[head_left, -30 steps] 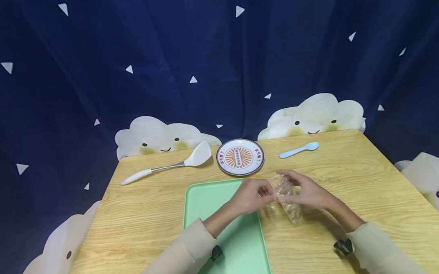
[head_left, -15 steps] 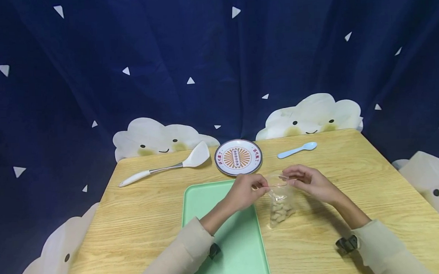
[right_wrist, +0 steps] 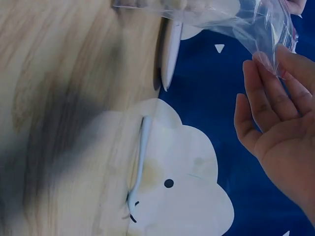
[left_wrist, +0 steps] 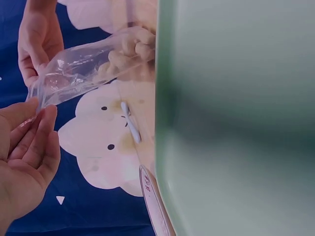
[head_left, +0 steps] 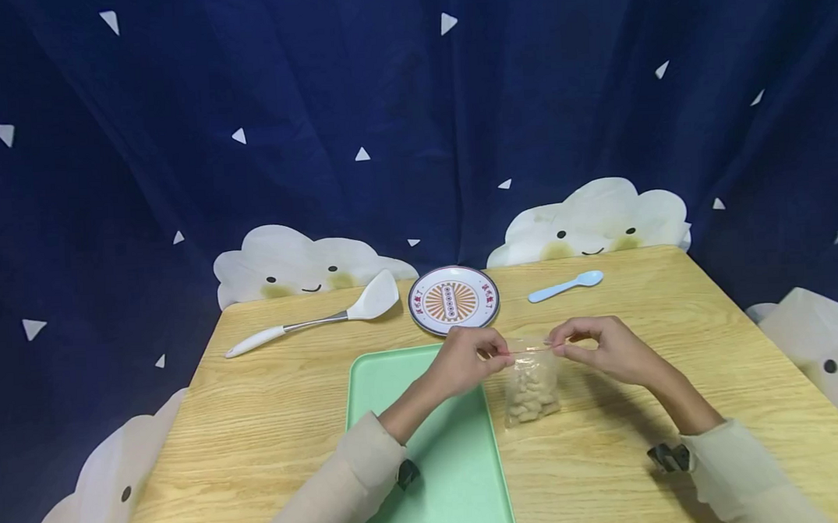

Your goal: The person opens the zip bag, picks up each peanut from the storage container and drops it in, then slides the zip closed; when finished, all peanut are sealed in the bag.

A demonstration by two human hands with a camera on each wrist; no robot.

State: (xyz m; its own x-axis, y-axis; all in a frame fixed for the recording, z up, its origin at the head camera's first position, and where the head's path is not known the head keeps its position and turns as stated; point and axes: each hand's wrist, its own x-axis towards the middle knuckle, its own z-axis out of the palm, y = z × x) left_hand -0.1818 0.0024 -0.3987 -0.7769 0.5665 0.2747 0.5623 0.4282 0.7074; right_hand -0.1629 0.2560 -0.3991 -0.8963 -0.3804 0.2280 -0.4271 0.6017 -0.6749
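A clear zip bag (head_left: 533, 389) with a red-edged top hangs upright between my hands, several pale, peanut-like pieces (left_wrist: 130, 51) gathered at its bottom. My left hand (head_left: 469, 362) pinches the left corner of the bag's top between thumb and fingers, over the right edge of the green tray (head_left: 435, 479). At the opposite corner, my right hand (head_left: 605, 351) pinches the top edge with thumb and forefinger. The bag's mouth is drawn into a straight line. In the right wrist view, the right hand's other fingers (right_wrist: 266, 103) lie loosely beside the plastic.
Behind the tray lies a round white plate (head_left: 453, 299) with an orange sunburst print. To its left rests a white spatula (head_left: 323, 312), to its right a light blue spoon (head_left: 566, 286). The wooden table (head_left: 257, 424) ends against a dark blue curtain (head_left: 413, 121).
The crumpled, tilted bag has straightened and hangs upright. My right hand has shifted from the bag's side to its top corner, and the round open mouth has flattened into a line.
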